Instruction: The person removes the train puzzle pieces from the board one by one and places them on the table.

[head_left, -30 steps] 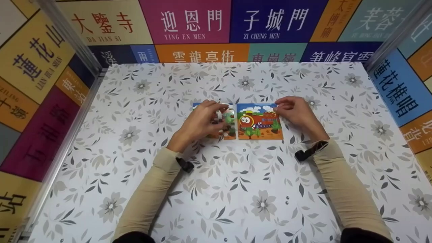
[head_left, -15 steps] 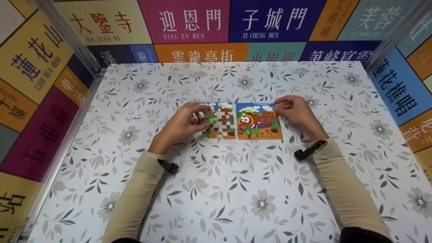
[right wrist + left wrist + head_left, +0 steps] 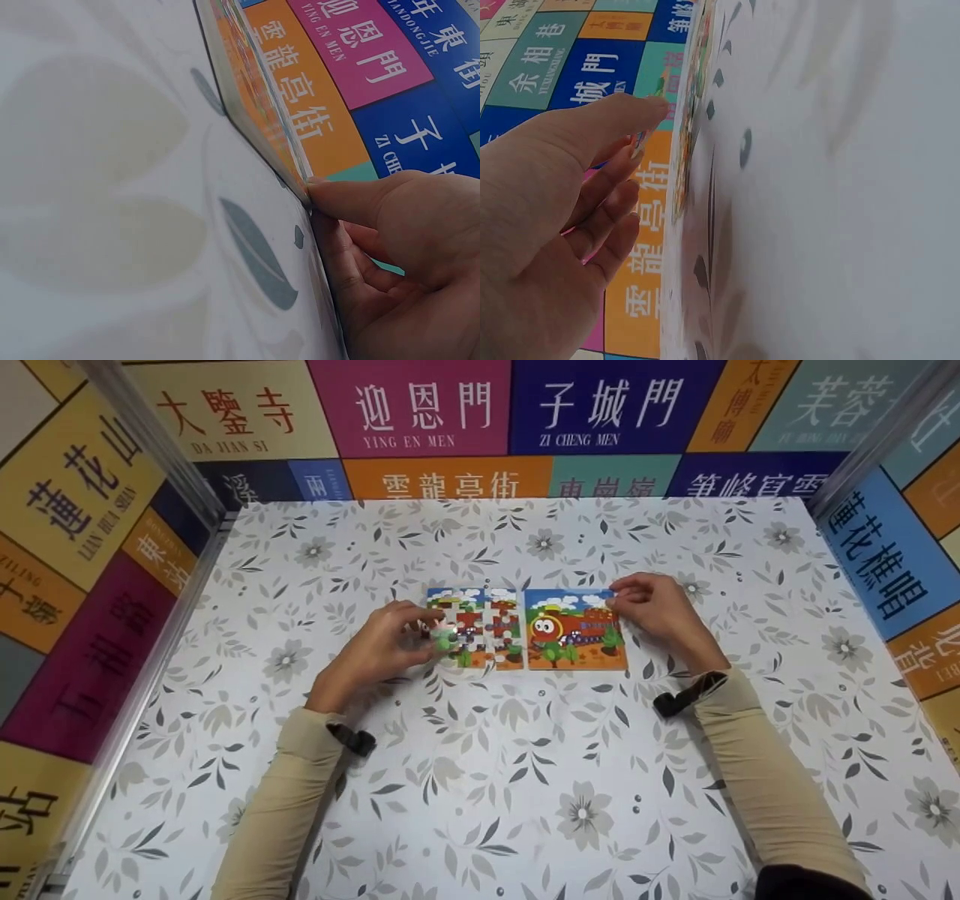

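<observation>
My left hand [image 3: 382,643] is at the left edge of a jigsaw puzzle [image 3: 469,619], pinching a small glossy puzzle piece [image 3: 445,636] between thumb and fingers. Most of that piece is hidden behind the thumb in the left wrist view, where the left hand [image 3: 570,172] is beside the low edge of the puzzle. Pale patches show between the puzzle's coloured pieces. Just right of it lies a square picture board [image 3: 574,630] with a red train on an orange ground. My right hand [image 3: 652,604] pinches the board's far right corner, thumb on top in the right wrist view.
Both panels lie flat on a table [image 3: 525,780] covered in white leaf-and-flower cloth. Colourful panels with Chinese lettering [image 3: 427,412] stand behind the table and along both sides. A metal rail [image 3: 120,682] runs along the left edge.
My left hand has drawn back to the left and nearer to me from over the puzzle, uncovering more of it. The right hand stays at the picture board's corner.
</observation>
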{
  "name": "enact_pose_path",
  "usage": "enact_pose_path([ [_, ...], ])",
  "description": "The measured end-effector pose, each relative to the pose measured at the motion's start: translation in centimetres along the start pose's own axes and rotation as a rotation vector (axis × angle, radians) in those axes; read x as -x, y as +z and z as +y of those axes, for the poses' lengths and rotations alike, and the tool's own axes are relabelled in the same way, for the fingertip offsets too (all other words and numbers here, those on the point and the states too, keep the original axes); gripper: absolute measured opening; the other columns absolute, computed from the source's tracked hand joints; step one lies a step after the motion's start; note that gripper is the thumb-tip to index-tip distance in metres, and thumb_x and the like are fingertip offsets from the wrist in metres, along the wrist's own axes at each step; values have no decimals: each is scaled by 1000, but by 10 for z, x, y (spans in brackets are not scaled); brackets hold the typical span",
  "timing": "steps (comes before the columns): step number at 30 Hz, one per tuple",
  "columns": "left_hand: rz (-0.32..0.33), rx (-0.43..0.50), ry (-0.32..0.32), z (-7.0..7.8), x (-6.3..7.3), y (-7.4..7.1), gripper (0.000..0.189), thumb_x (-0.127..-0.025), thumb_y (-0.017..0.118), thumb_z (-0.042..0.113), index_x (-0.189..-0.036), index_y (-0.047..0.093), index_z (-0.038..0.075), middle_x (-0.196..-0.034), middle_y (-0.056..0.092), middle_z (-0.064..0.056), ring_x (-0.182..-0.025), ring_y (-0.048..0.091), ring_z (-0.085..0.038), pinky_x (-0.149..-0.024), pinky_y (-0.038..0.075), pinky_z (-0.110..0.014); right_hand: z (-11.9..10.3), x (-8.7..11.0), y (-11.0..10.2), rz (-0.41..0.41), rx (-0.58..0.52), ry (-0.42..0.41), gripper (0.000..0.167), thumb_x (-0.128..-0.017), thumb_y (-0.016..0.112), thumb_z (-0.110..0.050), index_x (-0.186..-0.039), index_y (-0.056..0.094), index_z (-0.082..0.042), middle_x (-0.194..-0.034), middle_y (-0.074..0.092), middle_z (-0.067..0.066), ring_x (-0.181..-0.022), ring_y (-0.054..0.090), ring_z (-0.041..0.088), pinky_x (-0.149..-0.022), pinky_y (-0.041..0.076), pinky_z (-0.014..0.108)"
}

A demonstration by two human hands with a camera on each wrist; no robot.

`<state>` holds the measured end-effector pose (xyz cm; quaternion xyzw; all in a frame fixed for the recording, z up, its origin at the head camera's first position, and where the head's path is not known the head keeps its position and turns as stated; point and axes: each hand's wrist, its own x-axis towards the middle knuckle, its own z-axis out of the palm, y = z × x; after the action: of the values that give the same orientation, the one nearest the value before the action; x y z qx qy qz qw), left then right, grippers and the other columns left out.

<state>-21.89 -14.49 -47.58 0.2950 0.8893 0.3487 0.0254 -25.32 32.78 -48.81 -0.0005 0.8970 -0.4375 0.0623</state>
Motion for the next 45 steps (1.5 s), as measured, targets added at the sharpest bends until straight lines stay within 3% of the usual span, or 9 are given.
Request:
enact_pose_path([
  [9,-90,24,-37,-7,6,-6,47,-88,92,22,-132,78,15,-119,77,-3,-107,70,-21,-96,58,-43,1,1,-2,1,11,-12,37,-102,77,-31,-133,72,-10,-124,76,14,-100,71,5,-89,53,18],
  [15,-148,28,-60,-9,8,-8,41,-90,90,24,-130,80,19,-117,78,3,-109,68,-16,-99,54,-42,0,2,-1,1,4,0,40,-102,78,-33,-134,72,-10,-127,75,15,-111,72,19,-95,53,25],
  [24,-144,44,-20,-10,9,-10,37,-89,91,21,-124,83,17,-117,80,0,-112,69,-19,-105,54,-44,0,2,-2,-2,7,13,40,-102,78,-32,-135,71,-11,-126,75,14,-108,73,17,-94,54,25],
  [32,-182,59,-52,-8,9,-11,36,-90,91,22,-125,83,20,-118,78,1,-114,68,-19,-105,53,-45,1,2,-3,-2,6,4,40,-102,79,-32,-135,72,-11,-125,76,14,-103,72,12,-90,54,21],
  [35,-181,57,-32,-7,8,-11,36,-90,90,21,-125,83,18,-117,78,0,-113,69,-21,-104,54,-46,2,2,-3,4,18,2,39,-102,79,-32,-134,72,-12,-124,76,13,-102,72,10,-89,54,21],
  [41,-161,80,-15,-8,8,-12,36,-90,89,16,-126,82,15,-119,79,-3,-113,70,-23,-106,55,-47,0,1,-3,8,36,-14,38,-102,78,-31,-133,72,-10,-124,75,13,-107,72,16,-90,54,21],
  [45,-153,65,-34,-9,7,-13,34,-92,89,23,-125,82,16,-119,77,-2,-113,69,-21,-104,54,-46,-2,0,-3,1,27,3,39,-102,77,-32,-135,71,-11,-126,74,12,-112,71,20,-93,54,24],
])
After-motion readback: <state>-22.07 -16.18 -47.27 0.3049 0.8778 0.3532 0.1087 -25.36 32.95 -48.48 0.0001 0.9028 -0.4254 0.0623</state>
